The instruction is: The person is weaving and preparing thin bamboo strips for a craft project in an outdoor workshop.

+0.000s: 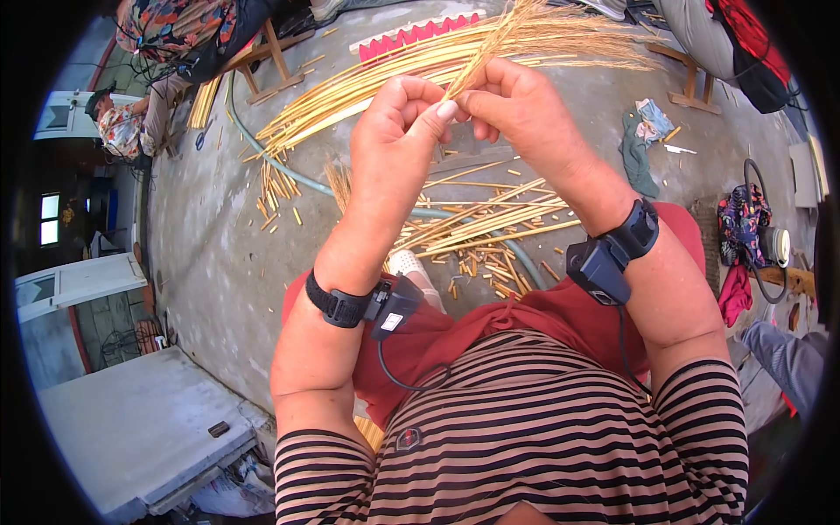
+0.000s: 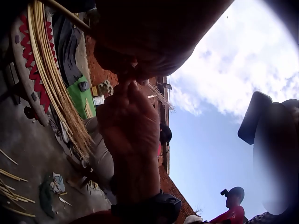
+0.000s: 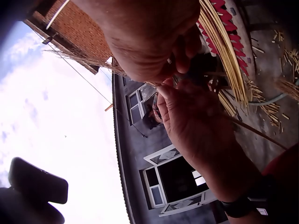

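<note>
Both bare hands meet in front of the person, over the floor, and the feathery straw is between their fingertips, its brushy end pointing up and away. The left hand pinches it, thumb laid along the stem and the other fingers curled in. The right hand pinches it too, just beside the left thumb, with thumb and forefinger. The wrist views are dim there, so whether it is 1 stem or several is hard to say.

Beyond the hands, a long bundle of stalks lies with its brushy ends to the right, near a board with red zigzag trim. A pale hose curves across the concrete floor. Below the hands, loose stalks cross over the hose, with short cut pieces scattered near 1 white shoe. A second scatter of bits lies farther left. To the right are a green cloth and 1 wooden stool. Each wrist wears a small camera.
</note>
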The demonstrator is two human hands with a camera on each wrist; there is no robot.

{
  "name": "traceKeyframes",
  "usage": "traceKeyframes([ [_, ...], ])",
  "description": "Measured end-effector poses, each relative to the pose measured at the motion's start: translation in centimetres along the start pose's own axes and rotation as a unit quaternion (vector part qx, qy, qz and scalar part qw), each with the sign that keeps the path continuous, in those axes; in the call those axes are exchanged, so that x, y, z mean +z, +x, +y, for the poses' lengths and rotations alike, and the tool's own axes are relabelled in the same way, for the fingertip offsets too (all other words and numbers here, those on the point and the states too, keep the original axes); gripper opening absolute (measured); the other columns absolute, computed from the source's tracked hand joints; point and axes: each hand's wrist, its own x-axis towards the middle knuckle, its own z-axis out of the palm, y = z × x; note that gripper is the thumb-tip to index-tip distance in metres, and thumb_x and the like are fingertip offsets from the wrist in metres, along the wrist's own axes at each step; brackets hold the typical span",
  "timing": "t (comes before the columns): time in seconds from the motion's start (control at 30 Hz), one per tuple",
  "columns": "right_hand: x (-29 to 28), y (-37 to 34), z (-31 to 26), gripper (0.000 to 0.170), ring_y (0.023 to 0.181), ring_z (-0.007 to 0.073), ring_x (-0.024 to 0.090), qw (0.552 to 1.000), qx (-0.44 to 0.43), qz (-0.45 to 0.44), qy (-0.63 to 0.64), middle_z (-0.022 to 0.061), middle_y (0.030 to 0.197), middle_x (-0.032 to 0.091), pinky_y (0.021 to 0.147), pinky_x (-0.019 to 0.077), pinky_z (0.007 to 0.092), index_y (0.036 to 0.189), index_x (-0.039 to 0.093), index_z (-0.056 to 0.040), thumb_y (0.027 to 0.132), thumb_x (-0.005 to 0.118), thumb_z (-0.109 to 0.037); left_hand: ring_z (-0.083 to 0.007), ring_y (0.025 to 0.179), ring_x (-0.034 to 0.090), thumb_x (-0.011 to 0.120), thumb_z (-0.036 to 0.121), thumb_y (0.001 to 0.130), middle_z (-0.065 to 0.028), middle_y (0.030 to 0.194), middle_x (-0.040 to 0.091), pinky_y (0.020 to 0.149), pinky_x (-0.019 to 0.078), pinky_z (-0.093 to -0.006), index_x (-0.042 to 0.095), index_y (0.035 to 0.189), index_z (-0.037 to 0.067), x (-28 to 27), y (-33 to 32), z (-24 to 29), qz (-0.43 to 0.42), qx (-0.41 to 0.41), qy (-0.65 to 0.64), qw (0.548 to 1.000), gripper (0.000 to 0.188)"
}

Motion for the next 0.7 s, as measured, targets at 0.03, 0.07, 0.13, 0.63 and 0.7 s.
traceKeyframes([
  [0.03, -0.01, 0.02, -0.01, 0.008, 0.055, 0.0036, 0.052, 1.000, -0.004, -0.003, 0.007, -0.0012, 0.068, 0.059, 0.049, 0.0411, 0.0189, 0.085, 0.061, -0.0030, 0.081, 0.059, -0.010, -0.0027, 0.055, 0.044, 0.054, 0.014, 0.090, 0.0000, 0.070, 0.057, 0.046, 0.0324, -0.0158, 0.056, 0.092, 0.005, -0.28, 0.00, 0.03, -0.007, -0.011, -0.014, 1.000, 0.009],
  [0.07, -0.02, 0.07, -0.01, 0.009, 0.055, 0.0036, 0.052, 1.000, -0.007, -0.007, 0.014, -0.0015, 0.067, 0.058, 0.048, 0.0409, 0.0189, 0.085, 0.061, -0.0029, 0.081, 0.058, -0.010, -0.0029, 0.055, 0.044, 0.053, 0.014, 0.090, -0.0002, 0.069, 0.057, 0.047, 0.0327, -0.0160, 0.056, 0.091, 0.006, -0.53, 0.03, 0.03, -0.015, -0.022, -0.027, 0.999, 0.009],
  [0.13, -0.10, 0.11, 0.06, 0.010, 0.055, 0.0035, 0.051, 1.000, -0.002, -0.001, 0.026, -0.0018, 0.067, 0.058, 0.049, 0.0408, 0.0188, 0.087, 0.061, -0.0028, 0.081, 0.058, -0.010, -0.0035, 0.055, 0.044, 0.051, 0.017, 0.092, -0.0004, 0.068, 0.057, 0.048, 0.0333, -0.0164, 0.056, 0.090, 0.006, -0.88, 0.24, -0.15, -0.025, -0.028, -0.016, 0.999, 0.012],
  [0.63, -0.27, -0.17, -0.49, 0.009, 0.056, 0.0034, 0.050, 1.000, -0.001, -0.011, 0.011, -0.0011, 0.070, 0.060, 0.050, 0.0406, 0.0192, 0.083, 0.061, -0.0035, 0.081, 0.060, -0.013, -0.0044, 0.056, 0.045, 0.048, 0.019, 0.094, -0.0002, 0.067, 0.057, 0.049, 0.0345, -0.0170, 0.058, 0.089, 0.005, -1.21, 0.47, -0.64, -0.058, -0.057, -0.015, 0.997, 0.018],
  [0.7, -0.37, -0.12, -0.37, 0.008, 0.055, 0.0035, 0.050, 1.000, -0.003, -0.008, 0.004, -0.0008, 0.069, 0.060, 0.049, 0.0406, 0.0195, 0.080, 0.060, -0.0038, 0.080, 0.060, -0.012, -0.0038, 0.056, 0.045, 0.050, 0.018, 0.092, 0.0006, 0.067, 0.056, 0.049, 0.0341, -0.0165, 0.058, 0.090, 0.005, -1.13, 0.45, -0.70, -0.059, -0.062, -0.013, 0.996, 0.015],
])
